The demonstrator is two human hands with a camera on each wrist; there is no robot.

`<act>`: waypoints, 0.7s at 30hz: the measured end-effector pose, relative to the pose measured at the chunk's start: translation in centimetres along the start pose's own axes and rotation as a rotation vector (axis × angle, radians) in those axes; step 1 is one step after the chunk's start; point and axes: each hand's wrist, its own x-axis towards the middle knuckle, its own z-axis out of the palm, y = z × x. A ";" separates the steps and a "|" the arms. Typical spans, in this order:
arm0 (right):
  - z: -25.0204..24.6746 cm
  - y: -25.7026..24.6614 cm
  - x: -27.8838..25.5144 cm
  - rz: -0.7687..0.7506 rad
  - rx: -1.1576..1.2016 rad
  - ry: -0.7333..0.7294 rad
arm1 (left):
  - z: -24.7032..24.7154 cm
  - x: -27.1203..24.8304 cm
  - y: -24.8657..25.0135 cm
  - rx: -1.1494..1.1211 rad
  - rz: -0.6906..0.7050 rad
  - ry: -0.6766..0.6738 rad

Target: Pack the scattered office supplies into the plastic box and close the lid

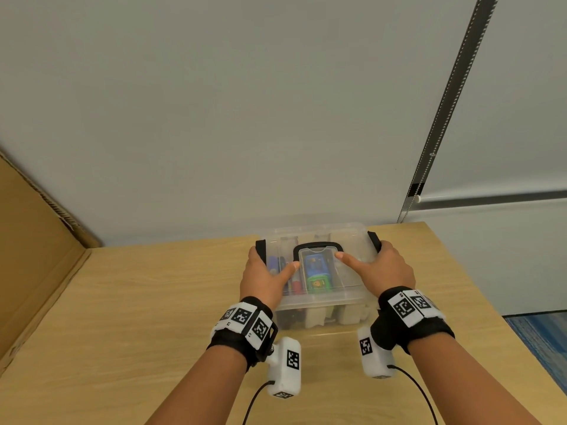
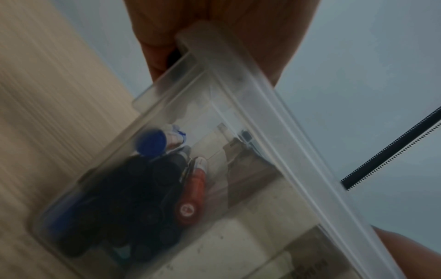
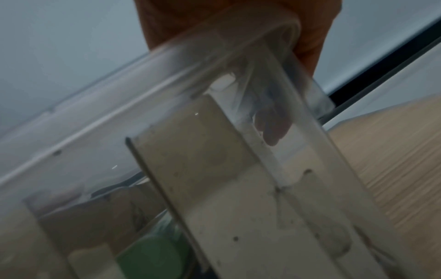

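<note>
Head view: plastic box (image 1: 319,305) lengthwise left-right between hands

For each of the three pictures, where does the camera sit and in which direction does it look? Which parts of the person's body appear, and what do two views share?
Head: worn on the head, looks forward and down at the plastic box on the wooden table; shows both forearms, left hand and right hand on the lid.
Left wrist: looks along the left hand at the box's end holding markers.
Right wrist: looks along the right hand at the box's other end.
Shared: head and left wrist both show the markers through the clear plastic.
</note>
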 end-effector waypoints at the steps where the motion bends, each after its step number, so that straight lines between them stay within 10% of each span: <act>1: 0.1 0.1 0.0 0.003 0.000 0.009 | 0.0 0.0 -0.1 -0.002 0.002 0.005; 14: 0.1 0.0 0.8 -0.054 0.029 -0.037 | -0.7 -0.3 1.0 0.111 -0.020 -0.020; 21: -2.2 1.5 -2.8 -0.143 0.198 -0.120 | -5.0 -6.1 2.4 0.596 0.204 -0.115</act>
